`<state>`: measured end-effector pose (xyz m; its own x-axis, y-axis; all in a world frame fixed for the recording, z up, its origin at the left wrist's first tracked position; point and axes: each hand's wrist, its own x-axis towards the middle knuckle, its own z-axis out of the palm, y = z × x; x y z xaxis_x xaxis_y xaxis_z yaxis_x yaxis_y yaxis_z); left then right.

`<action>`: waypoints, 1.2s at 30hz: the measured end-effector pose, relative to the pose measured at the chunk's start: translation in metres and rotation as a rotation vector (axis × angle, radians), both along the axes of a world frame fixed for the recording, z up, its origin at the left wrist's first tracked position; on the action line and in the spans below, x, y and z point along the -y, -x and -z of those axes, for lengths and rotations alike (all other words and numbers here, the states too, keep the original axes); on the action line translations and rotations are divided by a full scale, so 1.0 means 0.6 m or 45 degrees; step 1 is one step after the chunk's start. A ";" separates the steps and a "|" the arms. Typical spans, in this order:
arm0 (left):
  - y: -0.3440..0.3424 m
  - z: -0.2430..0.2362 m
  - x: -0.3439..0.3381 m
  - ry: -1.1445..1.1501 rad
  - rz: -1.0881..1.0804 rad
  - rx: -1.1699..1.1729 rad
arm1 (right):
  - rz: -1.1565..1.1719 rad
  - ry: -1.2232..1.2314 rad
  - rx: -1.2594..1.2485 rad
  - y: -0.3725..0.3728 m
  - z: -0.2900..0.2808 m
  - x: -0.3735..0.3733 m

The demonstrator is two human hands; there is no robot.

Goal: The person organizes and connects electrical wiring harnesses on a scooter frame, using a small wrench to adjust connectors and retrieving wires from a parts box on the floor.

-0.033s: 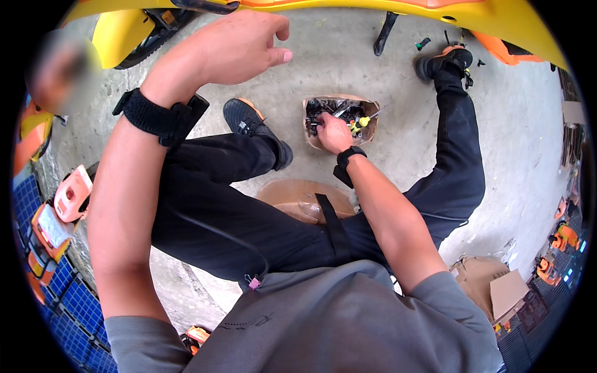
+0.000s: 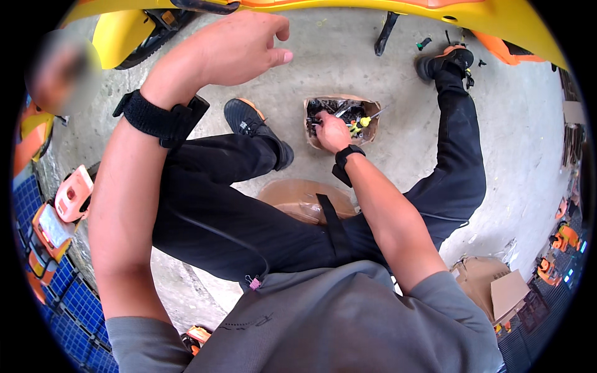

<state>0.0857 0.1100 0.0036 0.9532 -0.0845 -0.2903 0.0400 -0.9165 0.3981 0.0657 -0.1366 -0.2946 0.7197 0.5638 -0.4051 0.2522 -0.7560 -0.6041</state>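
My right hand reaches into a small open cardboard box on the floor. Its fingers are bent in among many small black parts, and whatever they pinch is too small to make out. Right beside that hand lies a screwdriver with a yellow handle, its shaft pointing over the box's right rim. My left hand is raised at the upper left, below the yellow machine body. Thumb and forefinger stand apart there with nothing between them; the other fingers are mostly hidden.
A round piece of brown cardboard lies between my legs. Black scraps lie by my right shoe. Another cardboard box stands at the lower right. Orange machines and blue panels line the left; a blurred person is upper left.
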 end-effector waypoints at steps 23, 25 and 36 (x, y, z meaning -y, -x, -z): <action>-0.002 -0.002 0.015 -0.090 -0.020 -0.078 | 0.219 0.050 -0.129 -0.066 -0.011 0.067; -0.001 -0.004 0.012 -0.050 -0.016 -0.081 | 0.275 0.100 -0.224 -0.065 -0.021 0.075; 0.009 -0.015 0.011 -0.018 0.011 0.029 | 0.354 0.219 -0.174 -0.057 -0.019 0.114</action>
